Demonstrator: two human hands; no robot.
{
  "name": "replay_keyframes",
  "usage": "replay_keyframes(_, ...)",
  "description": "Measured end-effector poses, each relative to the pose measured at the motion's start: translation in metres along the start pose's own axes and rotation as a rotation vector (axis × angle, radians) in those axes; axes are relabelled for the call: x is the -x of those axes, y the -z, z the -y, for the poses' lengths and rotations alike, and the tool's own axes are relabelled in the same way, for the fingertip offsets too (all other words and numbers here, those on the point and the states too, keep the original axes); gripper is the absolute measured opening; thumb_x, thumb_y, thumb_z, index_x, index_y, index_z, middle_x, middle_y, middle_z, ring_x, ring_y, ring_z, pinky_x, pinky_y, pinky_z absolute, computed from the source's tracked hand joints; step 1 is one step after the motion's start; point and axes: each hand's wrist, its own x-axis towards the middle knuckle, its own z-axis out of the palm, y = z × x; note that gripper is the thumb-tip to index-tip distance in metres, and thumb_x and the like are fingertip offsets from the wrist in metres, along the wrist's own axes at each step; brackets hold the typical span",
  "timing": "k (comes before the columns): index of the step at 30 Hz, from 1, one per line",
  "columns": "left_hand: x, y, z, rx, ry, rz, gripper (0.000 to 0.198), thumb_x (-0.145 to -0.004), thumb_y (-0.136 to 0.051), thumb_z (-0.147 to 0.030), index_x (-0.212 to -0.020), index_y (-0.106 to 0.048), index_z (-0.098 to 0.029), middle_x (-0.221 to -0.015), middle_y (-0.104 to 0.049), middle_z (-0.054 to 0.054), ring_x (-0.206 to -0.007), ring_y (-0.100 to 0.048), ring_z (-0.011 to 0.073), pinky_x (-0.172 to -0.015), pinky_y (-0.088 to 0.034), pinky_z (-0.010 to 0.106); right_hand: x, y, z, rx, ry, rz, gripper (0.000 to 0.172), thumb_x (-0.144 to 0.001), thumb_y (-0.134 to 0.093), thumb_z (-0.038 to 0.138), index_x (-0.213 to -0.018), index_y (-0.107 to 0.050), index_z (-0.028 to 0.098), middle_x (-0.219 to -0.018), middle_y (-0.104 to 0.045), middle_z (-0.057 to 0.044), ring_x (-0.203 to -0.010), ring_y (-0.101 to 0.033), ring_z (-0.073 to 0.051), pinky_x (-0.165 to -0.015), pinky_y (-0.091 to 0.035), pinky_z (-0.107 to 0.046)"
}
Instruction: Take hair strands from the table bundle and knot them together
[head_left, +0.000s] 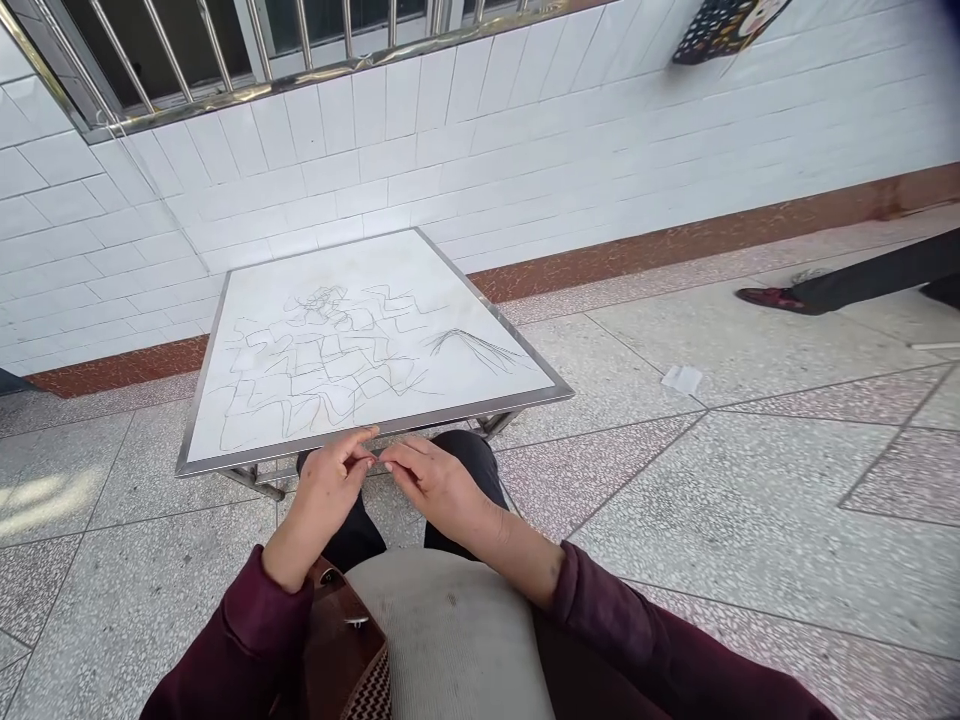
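Currently, the left hand (pixel 326 490) and right hand (pixel 439 487) are held close together, fingertips almost touching, just past the near edge of a white board (pixel 480 320). Whether anything is pinched between them cannot be told. Thin dark strands (pixel 322 365) are spread across the board.

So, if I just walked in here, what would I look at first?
The white, steel-edged tabletop comes first, low in the middle, covered in thin dark squiggly lines. The bare left hand and right hand sit at its near edge. Far right, a dark red shoe pokes in.
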Motion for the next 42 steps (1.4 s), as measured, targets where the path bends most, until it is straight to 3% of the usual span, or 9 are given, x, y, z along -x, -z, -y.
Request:
replay_keyframes(3, -0.001, -0.005, 0.001, -0.009, -0.004, -0.03, 0.042, -0.078, -0.063, -0.012, -0.115, -0.07, -0.032, -0.077, -0.072, 0.0, -0.071, -0.064, 0.02, -0.078, -0.046, 0.031, 0.001, 0.001, 0.0, 0.051, 0.021, -0.012, 0.022, -0.093, -0.043, 0.014, -0.093, -0.063, 0.023, -0.081, -0.062, -0.005, -0.078, -0.057, -0.02, -0.071, -0.046, -0.034)
replay_keyframes(10, 0.003, -0.008, -0.005, -0.093, 0.035, 0.005, 0.052, -0.078, -0.062, -0.012, -0.125, -0.064, -0.033, -0.081, -0.075, -0.003, -0.077, -0.068, 0.0196, -0.081, -0.047, 0.031, 0.004, -0.003, -0.004, 0.111, 0.015, -0.061, 0.019, -0.088, -0.045, 0.008, -0.085, -0.058, 0.021, -0.079, -0.062, -0.004, -0.074, -0.057, -0.018, -0.069, -0.046, -0.031)
replay_keyframes(17, 0.002, -0.021, -0.002, -0.084, 0.061, -0.018, 0.048, -0.082, -0.061, -0.014, -0.128, -0.059, -0.029, -0.085, -0.075, -0.001, -0.08, -0.069, 0.0171, -0.082, -0.051, 0.031, 0.004, -0.004, -0.002, 0.172, -0.053, -0.14, 0.018, -0.089, -0.046, 0.01, -0.079, -0.056, 0.02, -0.074, -0.061, -0.003, -0.069, -0.056, -0.017, -0.065, -0.044, -0.029)
replay_keyframes(22, 0.004, -0.025, 0.002, 0.155, 0.095, -0.071, 0.05, -0.083, -0.063, -0.018, -0.131, -0.055, -0.025, -0.081, -0.071, 0.0, -0.078, -0.07, 0.0174, -0.078, -0.055, 0.032, 0.004, -0.003, -0.002, -0.052, -0.235, -0.164, 0.004, -0.089, -0.053, 0.02, -0.089, -0.057, 0.022, -0.077, -0.065, -0.001, -0.069, -0.061, -0.016, -0.063, -0.047, -0.027)
replay_keyframes(26, 0.006, -0.028, -0.004, 0.262, 0.121, -0.13, 0.051, -0.084, -0.061, -0.018, -0.134, -0.05, -0.022, -0.084, -0.069, 0.001, -0.076, -0.07, 0.0168, -0.076, -0.057, 0.033, 0.006, -0.008, -0.005, -0.315, -0.388, -0.176, 0.007, -0.085, -0.059, 0.028, -0.089, -0.057, 0.023, -0.078, -0.067, 0.001, -0.068, -0.064, -0.015, -0.063, -0.05, -0.028)
replay_keyframes(36, 0.006, -0.031, -0.007, 0.326, 0.148, -0.207, 0.052, -0.083, -0.063, -0.025, -0.133, -0.049, -0.021, -0.085, -0.065, 0.001, -0.067, -0.069, 0.0147, -0.062, -0.058, 0.027, 0.011, -0.021, -0.005, -0.611, -0.424, -0.206, 0.017, -0.085, -0.06, 0.035, -0.097, -0.063, 0.023, -0.088, -0.071, -0.003, -0.078, -0.069, -0.019, -0.074, -0.057, -0.036)
replay_keyframes(42, 0.006, -0.029, -0.003, 0.309, 0.118, -0.218, 0.054, -0.082, -0.066, -0.028, -0.133, -0.05, -0.019, -0.078, -0.065, 0.001, -0.072, -0.066, 0.0159, -0.058, -0.056, 0.025, 0.01, -0.025, -0.005, -0.643, -0.396, -0.238, 0.013, -0.083, -0.063, 0.032, -0.09, -0.063, 0.022, -0.08, -0.067, -0.002, -0.071, -0.067, -0.017, -0.068, -0.057, -0.034)
